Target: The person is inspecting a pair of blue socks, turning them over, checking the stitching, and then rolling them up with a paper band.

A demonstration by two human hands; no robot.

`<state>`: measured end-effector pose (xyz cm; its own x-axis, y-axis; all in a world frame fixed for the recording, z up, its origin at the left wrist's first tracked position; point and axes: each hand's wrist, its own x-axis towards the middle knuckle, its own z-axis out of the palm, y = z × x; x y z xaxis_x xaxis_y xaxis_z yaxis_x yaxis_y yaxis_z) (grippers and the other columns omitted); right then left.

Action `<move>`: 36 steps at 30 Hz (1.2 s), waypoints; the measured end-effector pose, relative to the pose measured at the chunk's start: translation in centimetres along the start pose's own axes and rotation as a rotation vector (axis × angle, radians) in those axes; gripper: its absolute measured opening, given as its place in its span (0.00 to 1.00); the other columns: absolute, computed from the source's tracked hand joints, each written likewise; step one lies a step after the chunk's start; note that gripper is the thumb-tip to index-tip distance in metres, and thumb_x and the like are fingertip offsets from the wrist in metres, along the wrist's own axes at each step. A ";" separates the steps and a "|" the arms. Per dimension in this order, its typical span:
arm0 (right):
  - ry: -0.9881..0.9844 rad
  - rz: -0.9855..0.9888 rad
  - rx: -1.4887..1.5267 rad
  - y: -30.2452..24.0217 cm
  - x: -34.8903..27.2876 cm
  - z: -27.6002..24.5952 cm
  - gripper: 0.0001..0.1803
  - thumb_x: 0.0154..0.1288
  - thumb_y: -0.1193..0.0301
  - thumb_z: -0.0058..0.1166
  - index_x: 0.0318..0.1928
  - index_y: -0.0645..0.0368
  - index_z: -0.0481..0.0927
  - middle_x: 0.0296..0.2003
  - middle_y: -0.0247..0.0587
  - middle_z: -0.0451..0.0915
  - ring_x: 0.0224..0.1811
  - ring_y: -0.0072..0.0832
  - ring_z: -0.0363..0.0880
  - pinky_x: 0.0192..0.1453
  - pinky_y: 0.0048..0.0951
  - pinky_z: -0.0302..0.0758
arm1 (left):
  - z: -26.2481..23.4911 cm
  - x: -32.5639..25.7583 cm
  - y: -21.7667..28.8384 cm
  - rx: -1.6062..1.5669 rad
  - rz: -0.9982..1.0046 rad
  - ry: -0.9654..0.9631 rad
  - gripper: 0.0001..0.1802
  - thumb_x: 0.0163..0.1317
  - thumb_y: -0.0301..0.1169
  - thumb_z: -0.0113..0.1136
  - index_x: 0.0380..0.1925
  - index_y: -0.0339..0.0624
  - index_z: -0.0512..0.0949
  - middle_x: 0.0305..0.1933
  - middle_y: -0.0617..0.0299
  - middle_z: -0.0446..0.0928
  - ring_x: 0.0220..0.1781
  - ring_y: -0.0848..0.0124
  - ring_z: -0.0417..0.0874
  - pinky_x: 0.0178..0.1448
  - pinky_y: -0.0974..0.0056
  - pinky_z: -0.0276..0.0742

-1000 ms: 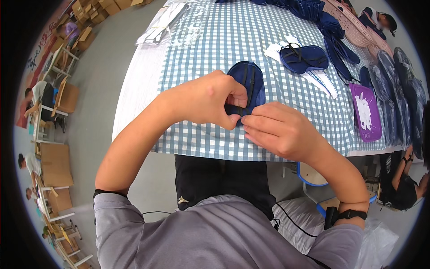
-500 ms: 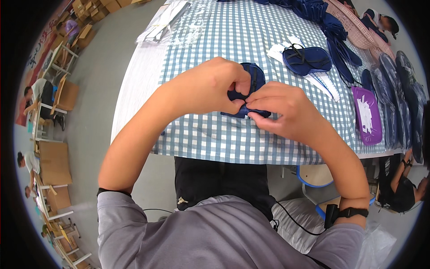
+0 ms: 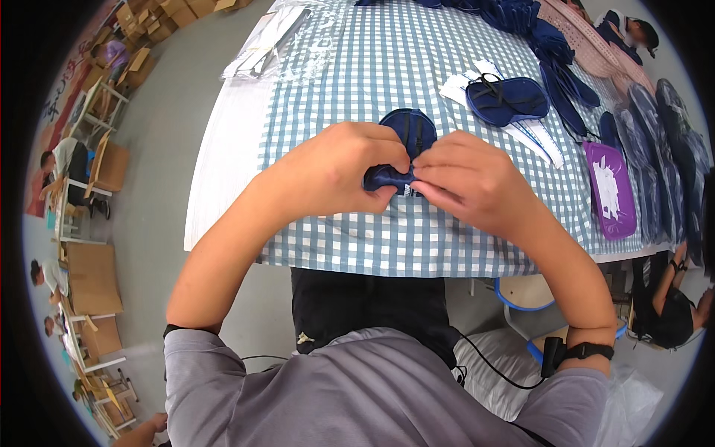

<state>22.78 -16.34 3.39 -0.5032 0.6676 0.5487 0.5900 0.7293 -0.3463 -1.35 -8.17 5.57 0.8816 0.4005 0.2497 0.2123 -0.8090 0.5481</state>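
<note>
A navy sleep mask (image 3: 407,125) with a black strap is between my hands over the near part of the checked cloth. One rounded lobe stands up behind my fingers; its lower part bends toward me, with a small white label at the edge. My left hand (image 3: 339,167) curls its fingers and thumb around the left side of the mask. Thumb and fingertips of my right hand (image 3: 477,179) pinch it near the middle, touching the left fingertips. Another navy sleep mask (image 3: 508,101), its black strap on top, lies beyond my right hand on white strips (image 3: 538,140).
A checked tablecloth (image 3: 335,238) covers most of the white table (image 3: 223,164). On the right are a purple pouch (image 3: 612,191), bagged navy items (image 3: 655,164) and a row of navy pieces (image 3: 547,37). Clear plastic packaging (image 3: 272,45) lies far left. Other people work at tables around.
My left hand has come slightly lower and my right fingers have closed in tighter. The mask's upper lobe has shifted a little left and shows more.
</note>
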 end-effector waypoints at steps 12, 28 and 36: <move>0.036 0.203 0.110 0.8 0.9 -0.1 0.08 0.62 0.74 0.72 0.37 0.68 0.91 0.36 0.46 0.92 0.37 0.40 0.91 0.44 0.36 0.87 | -1.7 3.1 -3.2 -0.331 -0.173 -0.205 0.11 0.56 0.24 0.73 0.39 0.32 0.89 0.36 0.58 0.90 0.37 0.71 0.89 0.49 0.65 0.88; -0.137 0.795 0.422 1.6 3.1 -1.0 0.13 0.68 0.69 0.69 0.41 0.70 0.93 0.30 0.45 0.91 0.31 0.22 0.86 0.37 0.28 0.80 | -2.1 3.8 -4.4 -0.340 -0.200 -0.225 0.10 0.60 0.25 0.71 0.40 0.33 0.91 0.36 0.57 0.90 0.36 0.71 0.90 0.48 0.64 0.88; -0.216 0.804 0.396 0.8 3.5 -1.4 0.12 0.68 0.71 0.68 0.43 0.70 0.93 0.33 0.48 0.92 0.35 0.25 0.89 0.42 0.28 0.83 | -1.4 2.0 -2.5 -0.138 0.014 -0.048 0.12 0.56 0.24 0.75 0.41 0.35 0.91 0.41 0.54 0.90 0.40 0.60 0.92 0.46 0.59 0.88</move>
<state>22.38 -13.57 6.10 -0.1654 0.9801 -0.1102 0.5740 0.0048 -0.8189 -0.71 -4.74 5.84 0.9040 0.3659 0.2212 0.1431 -0.7463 0.6500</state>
